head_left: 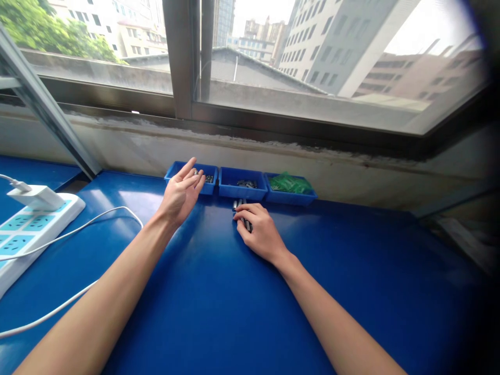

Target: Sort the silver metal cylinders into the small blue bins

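Observation:
My left hand [182, 195] hovers at the left blue bin [209, 188], palm turned up and fingers spread. Small metal pieces [210, 178] lie in that bin; a shiny bit shows between the fingers, and I cannot tell whether it is in the hand or behind it. On the tabletop, my right hand [260, 232] curls around small dark metal parts [247, 225], which show between thumb and forefinger. Just beyond its fingertips sit more small metal parts [236, 204], in front of the middle blue bin [242, 193]. That bin holds dark metal pieces [247, 184].
The right blue bin [292, 198] contains green plastic film or bags [289, 183]. A white power strip [42, 229] with a charger [36, 197] stands at left, its white cable [105, 212] running over the blue table [219, 312]. Behind the bins are a wall and window.

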A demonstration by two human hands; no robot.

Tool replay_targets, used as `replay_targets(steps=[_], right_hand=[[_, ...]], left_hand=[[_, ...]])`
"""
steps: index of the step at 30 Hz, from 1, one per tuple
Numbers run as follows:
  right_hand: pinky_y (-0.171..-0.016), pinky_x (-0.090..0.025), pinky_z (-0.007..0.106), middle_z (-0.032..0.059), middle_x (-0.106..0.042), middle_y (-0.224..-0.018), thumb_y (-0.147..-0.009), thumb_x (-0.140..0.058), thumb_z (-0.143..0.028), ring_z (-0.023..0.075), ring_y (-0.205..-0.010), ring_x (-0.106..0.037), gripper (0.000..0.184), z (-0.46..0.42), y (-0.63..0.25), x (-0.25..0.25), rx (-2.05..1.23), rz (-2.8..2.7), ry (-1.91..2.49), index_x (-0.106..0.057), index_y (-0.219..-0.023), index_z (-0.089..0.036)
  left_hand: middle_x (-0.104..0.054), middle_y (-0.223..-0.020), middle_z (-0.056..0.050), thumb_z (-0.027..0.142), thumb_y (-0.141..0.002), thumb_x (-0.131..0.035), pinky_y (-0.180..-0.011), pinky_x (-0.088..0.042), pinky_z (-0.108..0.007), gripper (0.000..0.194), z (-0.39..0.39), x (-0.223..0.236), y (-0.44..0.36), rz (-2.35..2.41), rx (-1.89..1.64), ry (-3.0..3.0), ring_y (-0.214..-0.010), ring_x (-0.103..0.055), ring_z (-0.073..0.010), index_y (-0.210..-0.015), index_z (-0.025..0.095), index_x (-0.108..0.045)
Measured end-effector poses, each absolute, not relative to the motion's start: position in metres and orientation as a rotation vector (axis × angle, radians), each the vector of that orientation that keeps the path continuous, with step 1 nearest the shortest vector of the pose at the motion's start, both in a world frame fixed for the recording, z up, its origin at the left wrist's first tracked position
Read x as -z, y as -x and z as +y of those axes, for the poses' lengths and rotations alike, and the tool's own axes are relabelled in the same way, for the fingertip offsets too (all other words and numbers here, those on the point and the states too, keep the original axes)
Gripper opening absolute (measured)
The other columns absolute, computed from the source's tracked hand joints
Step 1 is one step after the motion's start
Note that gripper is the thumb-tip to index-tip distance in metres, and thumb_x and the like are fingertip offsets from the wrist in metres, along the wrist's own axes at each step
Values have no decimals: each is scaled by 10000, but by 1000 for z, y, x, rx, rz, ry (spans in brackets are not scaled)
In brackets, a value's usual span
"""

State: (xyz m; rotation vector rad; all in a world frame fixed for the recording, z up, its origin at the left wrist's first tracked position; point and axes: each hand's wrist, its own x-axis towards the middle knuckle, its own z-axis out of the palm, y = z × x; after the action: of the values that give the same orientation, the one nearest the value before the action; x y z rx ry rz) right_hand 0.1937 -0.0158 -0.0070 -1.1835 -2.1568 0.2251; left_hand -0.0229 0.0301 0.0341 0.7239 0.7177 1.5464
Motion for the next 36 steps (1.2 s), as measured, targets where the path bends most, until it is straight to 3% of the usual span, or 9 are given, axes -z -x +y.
replay_targets(steps=[3,6,10,13,18,22,29,36], right_hand=[[-942,-458,434,68,-688,-1094,-865,-554,-124,246,-1075,-579,171,-16,-193,6,-224,-2159,1187,-696,-868,-218],[-946,-458,440,68,-687,-1099,-867,-551,-129,249,-1081,-580,173,-16,-193,7,-226,-2160,1188,-696,-871,-223],[-956,-465,430,67,-687,-1091,-862,-550,-123,247,-1075,-585,188,-16,-194,7,-258,-2133,1170,-693,-923,-229],[-948,-478,396,68,-690,-1051,-859,-546,-116,237,-1040,-599,202,-16,-194,5,-270,-2048,1157,-684,-958,-225],[-904,-485,387,70,-706,-958,-835,-535,-111,244,-957,-614,187,-14,-197,2,-164,-1817,1279,-681,-896,-211],[-889,-486,393,75,-720,-960,-826,-514,-124,252,-947,-625,208,-11,-202,6,-167,-1654,1368,-693,-896,-206],[-866,-496,395,54,-730,-959,-817,-533,-177,247,-909,-653,197,-4,-208,14,-345,-1544,1415,-709,-893,-221],[-839,-519,392,76,-736,-953,-822,-513,-192,248,-876,-666,214,-6,-210,13,-322,-1456,1353,-704,-916,-208]], left_hand=[[-415,-1517,-136,38,-766,-580,-1139,-378,-345,688,27,-38,24,727,-1516,-812,-1360,-473,-248,-1425,208,-481],[-464,-1492,-112,96,-782,-597,-1128,-387,-378,598,23,-37,21,716,-1492,-939,-1351,-482,-261,-1364,226,-554],[-686,-1199,-135,246,-821,-630,-1017,-488,-395,388,18,-27,12,780,-1394,-1128,-1094,-671,-249,-1197,159,-674],[-745,-993,-118,277,-877,-559,-913,-536,-378,286,15,-14,3,998,-1285,-1495,-947,-707,-239,-1063,143,-730],[-669,-1264,-96,111,-867,-477,-1072,-424,-407,391,13,5,-5,1060,-1038,-2268,-1204,-583,-252,-1166,208,-710],[-600,-1368,-95,93,-875,-450,-1094,-393,-456,469,14,11,-4,1021,-821,-2569,-1290,-505,-278,-1289,220,-631],[-712,-1063,-124,282,-929,-523,-932,-484,-366,219,16,13,-1,1187,-859,-2508,-1023,-644,-257,-1001,209,-717],[-718,-999,-65,299,-857,-642,-902,-490,-320,224,10,6,-5,1220,-1180,-2026,-935,-664,-220,-1065,256,-714]])
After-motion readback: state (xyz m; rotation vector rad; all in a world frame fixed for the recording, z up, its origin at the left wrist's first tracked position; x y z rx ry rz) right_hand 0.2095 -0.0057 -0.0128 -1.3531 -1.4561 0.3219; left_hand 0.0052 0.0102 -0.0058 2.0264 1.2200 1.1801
